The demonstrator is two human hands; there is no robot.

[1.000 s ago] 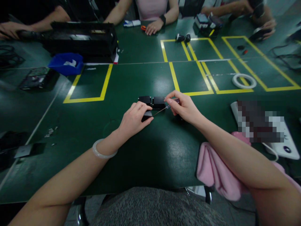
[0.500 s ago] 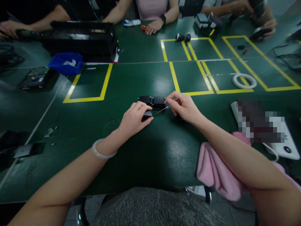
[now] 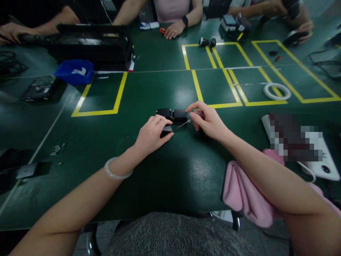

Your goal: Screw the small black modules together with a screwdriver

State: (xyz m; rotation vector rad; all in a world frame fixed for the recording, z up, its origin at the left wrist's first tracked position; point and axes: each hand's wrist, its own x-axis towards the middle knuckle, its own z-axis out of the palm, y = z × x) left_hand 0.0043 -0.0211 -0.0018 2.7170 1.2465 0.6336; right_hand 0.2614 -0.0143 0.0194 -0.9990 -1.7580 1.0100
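Two small black blocks, a left one and a right one, sit side by side near the middle of the green table. They look joined to a black part in front of them. My left hand grips this part, thumb in front and fingers over the top, hiding much of it. In my right hand is a screwdriver, its handle between thumb and fingers. The thin shaft slants down to the left, and its tip reaches the black part by my left thumb.
Yellow tape frames mark the table beyond my hands. A white ring, a pink cloth and a white power strip lie to the right. At left stand a blue bin and a long black housing. Co-workers sit opposite.
My right index finger has lifted slightly off the screwdriver's handle and straightened. My left hand and the black part have stayed in place.
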